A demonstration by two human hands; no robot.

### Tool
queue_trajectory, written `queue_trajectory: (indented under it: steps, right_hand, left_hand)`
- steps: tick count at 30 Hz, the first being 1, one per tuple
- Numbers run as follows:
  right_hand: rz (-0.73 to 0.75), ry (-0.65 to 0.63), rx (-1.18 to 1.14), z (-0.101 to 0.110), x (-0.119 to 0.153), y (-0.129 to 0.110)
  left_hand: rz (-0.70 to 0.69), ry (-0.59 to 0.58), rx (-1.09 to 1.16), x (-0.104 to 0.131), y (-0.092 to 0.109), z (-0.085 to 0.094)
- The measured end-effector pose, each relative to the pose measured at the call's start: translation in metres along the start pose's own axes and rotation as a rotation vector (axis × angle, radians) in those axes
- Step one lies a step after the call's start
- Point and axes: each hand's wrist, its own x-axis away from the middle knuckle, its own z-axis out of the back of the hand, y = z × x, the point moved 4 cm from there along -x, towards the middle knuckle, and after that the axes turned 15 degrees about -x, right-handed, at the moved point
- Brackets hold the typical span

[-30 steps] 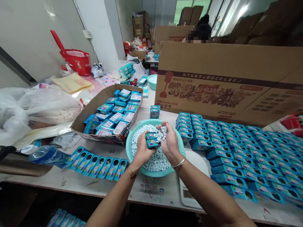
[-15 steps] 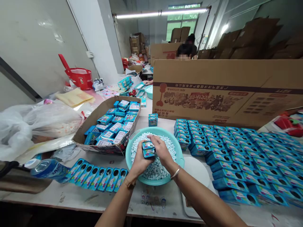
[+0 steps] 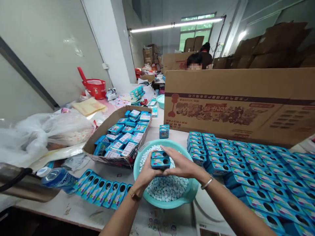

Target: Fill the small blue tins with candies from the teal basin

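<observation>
At the centre of the frame, the left hand [image 3: 147, 170] and right hand [image 3: 179, 164] are holding two blue boxes [image 3: 160, 160] between them, fingers partly curled around the sides, above a teal basin [image 3: 193, 193] of pale pellets [image 3: 167, 190].

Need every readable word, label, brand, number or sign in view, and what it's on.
No text quotable with certainty.
Large cardboard carton: Chinese lettering, too blurred.
Held blue boxes: lettering too small.
Boxes in rows: too small.
Boxes in open carton: label panels, too small.
Plastic bottle: label lettering blurred.
Red basket: small mark, unreadable.
</observation>
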Motion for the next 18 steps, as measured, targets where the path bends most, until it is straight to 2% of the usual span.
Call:
queue_trajectory:
  steps: [1, 3, 5, 6, 8, 11, 13, 15, 16, 18]
  right_hand:
    - [-0.005, -0.083, 0.093, 0.004, -0.001, -0.004]
    - [-0.026, -0.158, 0.222, 0.015, -0.008, -0.01]
    - [-0.018, -0.158, 0.303, 0.033, -0.018, -0.015]
    - [0.0, -0.137, 0.331, 0.044, -0.024, -0.015]
    - [0.022, -0.035, 0.384, 0.074, -0.037, -0.008]
    - [-0.081, 0.199, 0.513, 0.125, -0.058, 0.025]
    - [-0.188, 0.277, 0.628, 0.151, -0.073, 0.056]
    - [-0.277, 0.276, 0.719, 0.164, -0.088, 0.087]
    - [-0.321, 0.259, 0.749, 0.166, -0.094, 0.102]
    - [-0.406, 0.222, 0.785, 0.166, -0.105, 0.126]
  left_hand:
    - [-0.002, -0.036, 0.015, -0.002, 0.001, -0.003]
    - [-0.01, -0.085, -0.015, -0.01, 0.005, -0.006]
    - [-0.065, -0.07, -0.099, -0.02, 0.015, 0.004]
    - [-0.118, -0.039, -0.151, -0.027, 0.022, 0.015]
    - [-0.229, 0.062, -0.242, -0.041, 0.042, 0.049]
    - [-0.261, 0.27, -0.346, -0.065, 0.065, 0.12]
    - [-0.152, 0.402, -0.509, -0.079, 0.07, 0.167]
    - [0.024, 0.479, -0.749, -0.09, 0.066, 0.202]
    - [0.097, 0.491, -0.838, -0.095, 0.063, 0.213]
    - [0.176, 0.48, -0.931, -0.104, 0.056, 0.223]
